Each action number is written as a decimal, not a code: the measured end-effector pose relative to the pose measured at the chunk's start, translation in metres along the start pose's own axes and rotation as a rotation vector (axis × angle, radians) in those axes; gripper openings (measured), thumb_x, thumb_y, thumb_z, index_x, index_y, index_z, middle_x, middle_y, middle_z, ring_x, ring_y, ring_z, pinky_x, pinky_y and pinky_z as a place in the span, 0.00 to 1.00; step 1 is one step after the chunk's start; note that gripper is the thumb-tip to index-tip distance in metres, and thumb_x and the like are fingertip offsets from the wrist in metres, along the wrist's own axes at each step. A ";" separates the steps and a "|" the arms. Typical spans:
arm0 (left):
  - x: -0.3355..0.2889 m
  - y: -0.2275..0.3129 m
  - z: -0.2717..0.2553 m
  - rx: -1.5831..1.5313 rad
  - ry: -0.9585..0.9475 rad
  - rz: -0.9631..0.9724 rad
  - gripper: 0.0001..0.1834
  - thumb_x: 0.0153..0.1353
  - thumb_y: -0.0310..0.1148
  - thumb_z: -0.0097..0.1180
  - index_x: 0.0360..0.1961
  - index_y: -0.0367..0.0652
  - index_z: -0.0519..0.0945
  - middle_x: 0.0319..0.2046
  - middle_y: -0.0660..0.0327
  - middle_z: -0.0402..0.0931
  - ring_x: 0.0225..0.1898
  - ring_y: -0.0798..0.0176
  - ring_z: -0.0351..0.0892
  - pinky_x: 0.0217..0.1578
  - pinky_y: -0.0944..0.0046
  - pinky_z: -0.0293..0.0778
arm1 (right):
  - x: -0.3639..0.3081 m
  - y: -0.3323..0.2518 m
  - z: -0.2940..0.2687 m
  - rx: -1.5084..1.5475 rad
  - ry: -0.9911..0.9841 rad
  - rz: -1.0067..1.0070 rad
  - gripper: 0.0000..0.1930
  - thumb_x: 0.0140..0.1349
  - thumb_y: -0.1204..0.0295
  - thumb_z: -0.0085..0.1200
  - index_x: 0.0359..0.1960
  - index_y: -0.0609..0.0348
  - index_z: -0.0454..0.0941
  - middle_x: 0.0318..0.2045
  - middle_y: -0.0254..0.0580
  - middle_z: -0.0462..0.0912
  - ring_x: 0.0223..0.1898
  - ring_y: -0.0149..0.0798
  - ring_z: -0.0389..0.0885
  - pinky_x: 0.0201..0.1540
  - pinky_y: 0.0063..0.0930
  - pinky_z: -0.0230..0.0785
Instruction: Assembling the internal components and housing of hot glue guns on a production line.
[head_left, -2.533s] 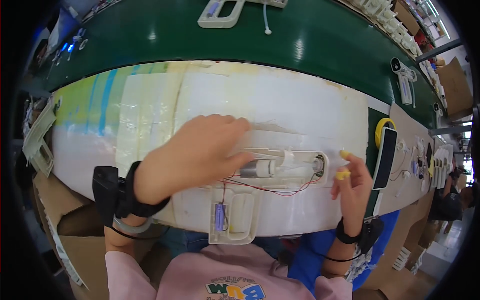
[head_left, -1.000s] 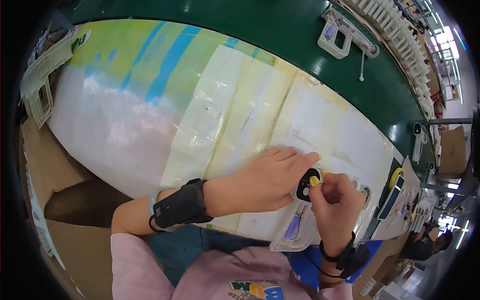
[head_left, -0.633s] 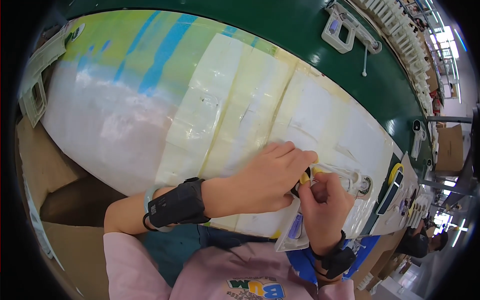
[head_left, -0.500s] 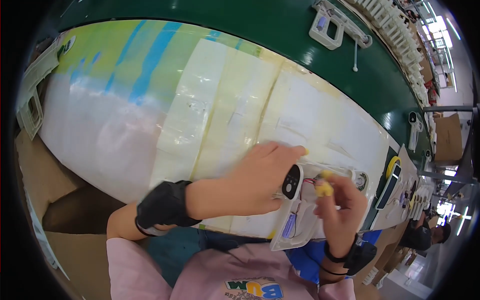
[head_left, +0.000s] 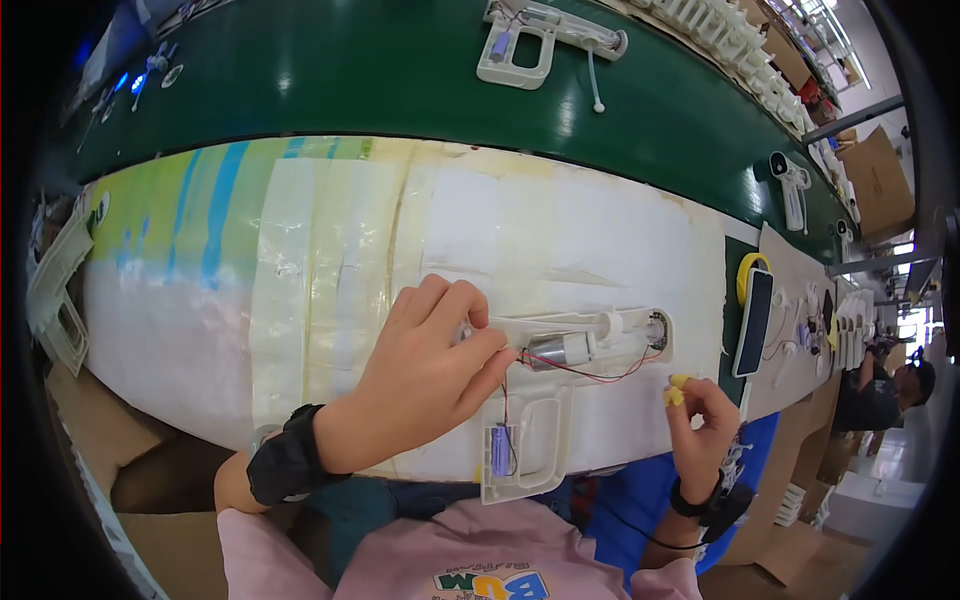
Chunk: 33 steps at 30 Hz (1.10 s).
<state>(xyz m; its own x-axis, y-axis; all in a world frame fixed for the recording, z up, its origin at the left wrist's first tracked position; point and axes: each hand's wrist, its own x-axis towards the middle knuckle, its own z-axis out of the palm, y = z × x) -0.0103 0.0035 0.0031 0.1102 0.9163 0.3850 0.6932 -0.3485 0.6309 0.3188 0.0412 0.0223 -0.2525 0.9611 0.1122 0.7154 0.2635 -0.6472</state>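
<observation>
An opened white plastic housing (head_left: 560,400) with a looped handle lies near my edge of the worktop. Inside sit a silver motor (head_left: 545,351), thin red and black wires (head_left: 610,377) and a purple battery cell (head_left: 500,450) in the handle. My left hand (head_left: 425,365) is closed at the housing's left end, fingers and thumb pinched together beside the wires; a small greyish part shows between them, too covered to name. Right of the housing, apart from it, my right hand (head_left: 703,425) is pinched, with yellow covers (head_left: 675,396) on the fingertips. Whatever the pinch holds, if anything, is hidden.
Across the green table (head_left: 380,80) lies another opened white housing (head_left: 515,55). To the right are a phone (head_left: 754,322), a yellow tape roll (head_left: 748,270) and another white device (head_left: 790,190). White parts (head_left: 65,300) stand at the left edge; a co-worker (head_left: 880,390) is far right.
My right hand has drawn away rightward from the housing. My left hand now pinches at its left end, covering the black panel seen there before. The view has also shifted.
</observation>
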 end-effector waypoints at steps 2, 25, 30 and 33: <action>0.004 0.005 0.004 0.054 -0.060 0.004 0.08 0.51 0.27 0.68 0.31 0.42 0.81 0.38 0.58 0.70 0.38 0.54 0.67 0.39 0.57 0.66 | 0.003 -0.009 0.006 0.035 -0.003 -0.016 0.10 0.53 0.85 0.61 0.37 0.67 0.79 0.21 0.30 0.75 0.21 0.20 0.68 0.25 0.15 0.59; -0.005 0.013 0.016 0.272 -0.017 0.212 0.10 0.48 0.32 0.70 0.31 0.48 0.80 0.33 0.67 0.73 0.37 0.59 0.71 0.50 0.49 0.63 | 0.058 -0.036 0.057 -0.281 -0.107 -0.811 0.16 0.50 0.75 0.59 0.44 0.58 0.81 0.42 0.37 0.80 0.42 0.35 0.77 0.47 0.36 0.62; -0.008 0.017 0.017 0.264 -0.008 0.202 0.12 0.48 0.32 0.70 0.34 0.48 0.80 0.34 0.66 0.74 0.38 0.60 0.72 0.52 0.47 0.62 | 0.058 -0.035 0.048 -0.127 -0.073 -0.773 0.18 0.43 0.85 0.61 0.40 0.62 0.82 0.41 0.46 0.80 0.41 0.45 0.77 0.46 0.39 0.66; -0.008 0.021 0.018 0.265 -0.064 0.161 0.15 0.48 0.33 0.70 0.37 0.47 0.79 0.33 0.66 0.74 0.38 0.61 0.72 0.52 0.48 0.60 | 0.056 -0.025 0.035 -0.062 -0.028 -0.654 0.16 0.45 0.88 0.59 0.39 0.65 0.81 0.39 0.47 0.79 0.40 0.46 0.77 0.41 0.35 0.69</action>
<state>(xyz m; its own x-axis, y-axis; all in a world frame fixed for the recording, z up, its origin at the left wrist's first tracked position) 0.0162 -0.0080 0.0015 0.2724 0.8669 0.4175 0.8235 -0.4345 0.3647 0.2641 0.0858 0.0181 -0.6643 0.5988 0.4473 0.4446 0.7977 -0.4075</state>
